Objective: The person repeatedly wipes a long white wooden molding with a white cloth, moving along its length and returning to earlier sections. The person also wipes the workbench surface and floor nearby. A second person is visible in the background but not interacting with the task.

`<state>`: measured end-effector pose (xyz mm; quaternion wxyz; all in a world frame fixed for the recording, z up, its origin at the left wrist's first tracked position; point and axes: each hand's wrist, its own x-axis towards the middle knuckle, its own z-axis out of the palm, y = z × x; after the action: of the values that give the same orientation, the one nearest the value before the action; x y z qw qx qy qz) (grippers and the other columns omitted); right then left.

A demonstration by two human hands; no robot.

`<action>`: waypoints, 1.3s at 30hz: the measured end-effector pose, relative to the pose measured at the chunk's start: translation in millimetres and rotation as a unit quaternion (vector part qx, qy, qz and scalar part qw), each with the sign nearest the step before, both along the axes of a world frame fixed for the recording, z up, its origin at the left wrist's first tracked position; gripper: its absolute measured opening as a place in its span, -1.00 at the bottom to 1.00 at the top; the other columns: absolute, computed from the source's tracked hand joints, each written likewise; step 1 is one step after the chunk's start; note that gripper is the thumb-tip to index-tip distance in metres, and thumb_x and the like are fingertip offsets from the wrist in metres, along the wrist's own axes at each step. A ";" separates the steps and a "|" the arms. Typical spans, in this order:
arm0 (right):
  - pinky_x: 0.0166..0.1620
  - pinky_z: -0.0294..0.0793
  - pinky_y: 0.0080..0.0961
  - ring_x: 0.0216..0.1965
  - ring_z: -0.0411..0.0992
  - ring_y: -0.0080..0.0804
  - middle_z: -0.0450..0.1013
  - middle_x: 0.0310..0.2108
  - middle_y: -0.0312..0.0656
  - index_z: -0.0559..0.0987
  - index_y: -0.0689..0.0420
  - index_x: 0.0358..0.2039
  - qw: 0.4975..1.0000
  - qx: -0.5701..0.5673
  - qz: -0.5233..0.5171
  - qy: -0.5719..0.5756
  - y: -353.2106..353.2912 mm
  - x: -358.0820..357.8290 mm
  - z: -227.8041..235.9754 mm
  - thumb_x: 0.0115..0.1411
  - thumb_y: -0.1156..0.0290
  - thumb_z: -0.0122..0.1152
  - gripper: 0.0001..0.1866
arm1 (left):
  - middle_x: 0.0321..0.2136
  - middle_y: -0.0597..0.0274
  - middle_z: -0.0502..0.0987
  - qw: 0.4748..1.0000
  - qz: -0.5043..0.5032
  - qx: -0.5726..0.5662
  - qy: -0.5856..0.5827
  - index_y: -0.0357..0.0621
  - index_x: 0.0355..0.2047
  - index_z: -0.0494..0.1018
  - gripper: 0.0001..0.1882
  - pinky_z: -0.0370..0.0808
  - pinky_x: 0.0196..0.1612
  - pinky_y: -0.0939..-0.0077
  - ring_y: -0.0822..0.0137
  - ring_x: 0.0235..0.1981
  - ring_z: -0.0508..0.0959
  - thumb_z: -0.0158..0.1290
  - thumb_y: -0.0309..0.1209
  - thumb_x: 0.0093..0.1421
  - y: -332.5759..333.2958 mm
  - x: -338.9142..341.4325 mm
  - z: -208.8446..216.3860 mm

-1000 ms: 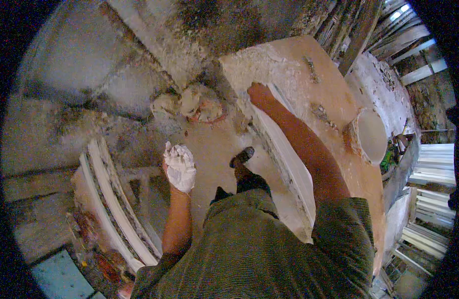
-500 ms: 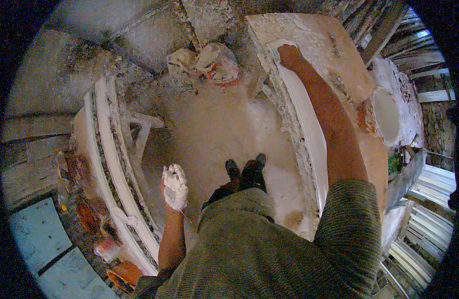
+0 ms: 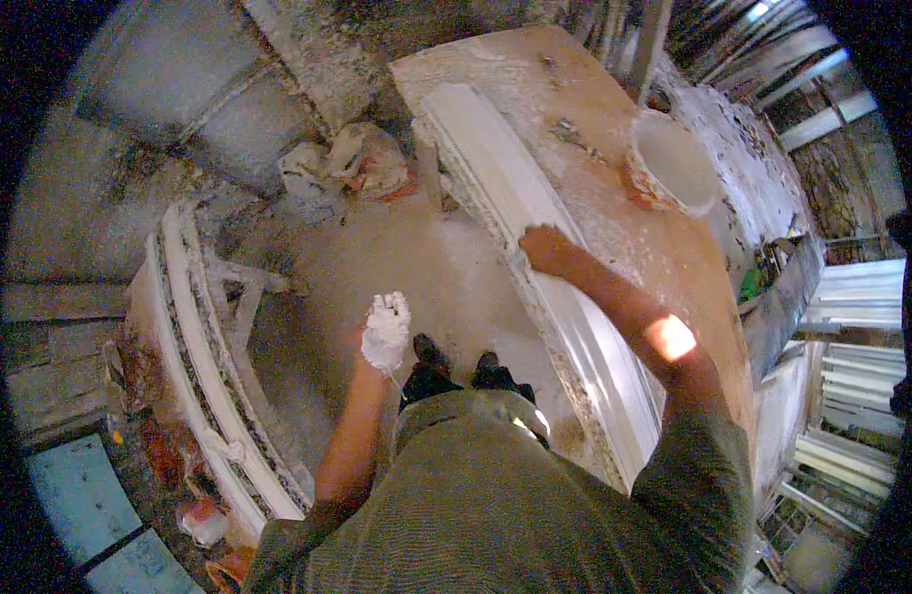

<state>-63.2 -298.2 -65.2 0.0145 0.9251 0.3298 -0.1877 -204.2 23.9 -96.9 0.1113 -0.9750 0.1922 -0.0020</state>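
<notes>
My left hand (image 3: 385, 334) is raised over the floor near my waist, thickly coated in wet white plaster. Its fingers are curled around a white plaster lump that hides most of the palm. My right hand (image 3: 548, 249) presses on a long white plaster moulding (image 3: 510, 168), about midway along it. Those fingers are bent and closed, and whatever they grip, if anything, is hidden beneath them. The moulding lies along the near edge of a brown board table (image 3: 614, 198), with rough plaster crusted on its side. Its upper face looks smooth and wet.
A plaster-smeared bucket (image 3: 674, 163) stands on the table at the right. More white mouldings (image 3: 218, 396) lie on a bench to my left. Dusty sacks (image 3: 352, 163) rest on the floor ahead. Blue panels (image 3: 85, 490) are at lower left.
My right hand has come back toward me along the moulding, from its far end to about the middle. My left hand has risen slightly. The view has shifted too.
</notes>
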 end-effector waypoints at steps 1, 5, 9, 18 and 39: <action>-0.31 0.42 -0.17 -0.37 0.41 -0.01 0.39 -0.45 0.02 0.49 0.19 -0.55 0.999 0.036 0.002 -0.032 -15.2 -29.4 -0.8 -0.19 0.48 0.05 -0.87 | -0.18 -0.09 0.39 1.000 -0.023 -0.006 -0.009 -0.37 -0.14 0.24 -0.64 0.39 -0.10 0.28 0.01 -0.11 0.38 -0.20 -0.51 0.01 -19.0 2.1 -3.2; -0.33 0.41 -0.09 -0.37 0.41 -0.03 0.38 -0.47 0.00 0.49 0.17 -0.55 0.998 0.065 0.001 -0.004 -56.7 -132.2 6.7 -0.15 0.49 0.00 -0.89 | -0.26 -0.04 0.43 0.987 0.040 -0.134 0.080 -0.31 -0.19 0.29 -0.68 0.44 -0.19 0.35 0.03 -0.19 0.43 -0.19 -0.50 0.00 -90.9 7.4 -12.7; -0.34 0.42 -0.15 -0.38 0.41 -0.04 0.40 -0.48 -0.01 0.50 0.17 -0.56 0.994 -0.003 -0.056 0.090 -77.4 -182.5 38.6 -0.20 0.49 0.06 -0.88 | -0.28 0.08 0.44 0.989 -0.082 -0.098 0.070 -0.20 -0.25 0.34 -0.73 0.44 -0.23 0.36 0.13 -0.23 0.45 -0.19 -0.41 0.04 -128.8 16.4 -37.0; -0.30 0.43 -0.16 -0.29 0.40 -0.02 0.39 -0.38 0.04 0.49 0.17 -0.47 0.989 0.054 -0.136 -0.001 -28.4 -100.4 74.5 -0.21 0.40 0.15 -0.78 | -0.19 0.06 0.42 0.116 -0.229 0.788 -0.560 -0.22 -0.18 0.35 -0.65 0.38 -0.09 0.32 0.16 -0.16 0.41 -0.31 -0.30 0.16 -154.9 59.3 -87.9; -0.31 0.49 -0.16 -0.20 0.37 -0.03 0.35 -0.26 0.05 0.45 0.25 -0.34 0.991 0.056 -0.044 -0.113 199.6 237.4 -0.9 0.00 0.43 -0.04 -0.77 | 0.08 0.07 0.19 0.546 -0.197 0.766 -0.277 -0.20 0.06 0.14 -0.56 0.10 0.16 0.36 0.15 0.10 0.19 -0.37 -0.28 0.22 153.0 307.0 -130.9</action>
<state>174.2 -98.6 -66.0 -0.0088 0.9534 0.2947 -0.0640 102.7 177.0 -227.8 0.8604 -0.4085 0.2676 -0.1459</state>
